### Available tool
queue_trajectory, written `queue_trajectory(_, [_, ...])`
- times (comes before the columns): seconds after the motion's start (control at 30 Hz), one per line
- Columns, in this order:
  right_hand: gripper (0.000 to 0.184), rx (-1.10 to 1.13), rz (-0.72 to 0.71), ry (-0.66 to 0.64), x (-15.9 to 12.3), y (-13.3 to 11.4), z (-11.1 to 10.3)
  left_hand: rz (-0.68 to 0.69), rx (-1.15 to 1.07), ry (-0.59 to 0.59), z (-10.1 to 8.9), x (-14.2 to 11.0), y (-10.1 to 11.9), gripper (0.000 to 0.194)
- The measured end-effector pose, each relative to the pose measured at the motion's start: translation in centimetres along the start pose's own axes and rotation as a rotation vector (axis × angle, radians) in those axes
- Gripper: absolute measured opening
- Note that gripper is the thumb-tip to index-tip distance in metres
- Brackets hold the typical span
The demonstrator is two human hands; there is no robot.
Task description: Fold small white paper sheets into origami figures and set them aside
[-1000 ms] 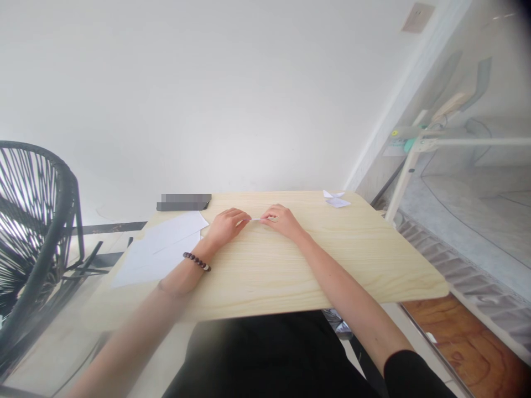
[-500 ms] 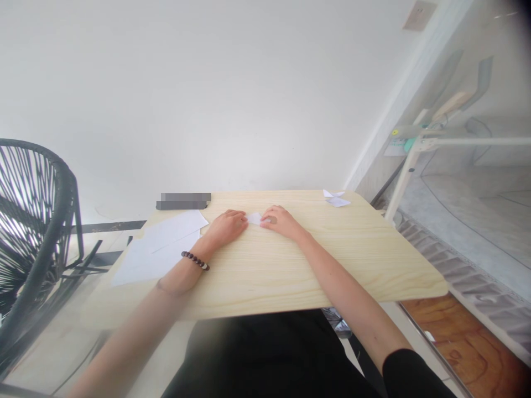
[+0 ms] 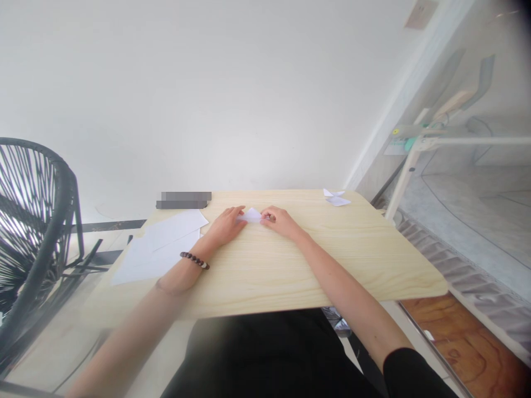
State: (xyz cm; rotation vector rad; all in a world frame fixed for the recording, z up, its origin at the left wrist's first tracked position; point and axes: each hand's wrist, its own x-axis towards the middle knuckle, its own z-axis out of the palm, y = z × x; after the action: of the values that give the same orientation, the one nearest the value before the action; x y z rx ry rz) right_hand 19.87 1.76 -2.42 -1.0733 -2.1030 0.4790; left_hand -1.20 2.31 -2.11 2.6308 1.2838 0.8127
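A small piece of folded white paper [image 3: 251, 215] lies between my hands near the far middle of the table, with a pointed peak at its top. My left hand [image 3: 226, 224] holds its left end, thumb toward me and fingers on the far side. At the other end, my right hand [image 3: 280, 222] pinches the paper between thumb and fingertips. My fingers partly cover both ends of the paper. A beaded bracelet [image 3: 194, 260] circles my left wrist.
White paper sheets [image 3: 160, 249] overlap at the left of the wooden table [image 3: 315, 282]. A dark, pixelated object [image 3: 182, 200] lies behind them. Folded paper shapes [image 3: 338, 201] rest at the far right corner. A woven chair [image 3: 62, 182] stands at left, a white metal frame [image 3: 404, 182] at right.
My left hand has shifted slightly left and its fingers have parted more. More of the folded paper shows now, with its peak standing out between my hands. My right hand has barely moved.
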Motion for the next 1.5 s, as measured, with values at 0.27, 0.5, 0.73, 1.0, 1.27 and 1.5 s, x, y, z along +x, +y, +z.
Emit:
queue_trajectory(0.27, [0.023,0.206,0.129,0.066,0.1,-0.2,0.2,-0.036,0.011,-0.033,-0.4,0.2,0.2,0.027])
queue_trajectory(0.5, [0.02,0.216,0.152,0.086,0.2,-0.4,0.4,-0.09,-0.021,-0.019,-0.6,0.1,0.7,0.029])
queue_trajectory(0.73, [0.024,0.106,0.084,0.079,0.3,-0.6,0.8,-0.127,-0.125,-0.026,-1.0,0.2,1.2,0.03])
queue_trajectory(1.0, [0.025,0.181,0.199,0.129,0.3,0.6,0.0,-0.222,-0.34,-0.062,-0.9,0.1,1.4,0.032])
queue_trajectory(1.27, [0.031,0.491,0.282,0.102,0.4,0.7,-0.3,-0.329,-0.388,-0.095,-0.9,0.1,1.1,0.038])
queue_trajectory(1.5, [0.03,0.486,0.266,0.136,0.2,0.4,-0.2,-0.266,-0.278,0.025,-0.9,0.0,1.2,0.033])
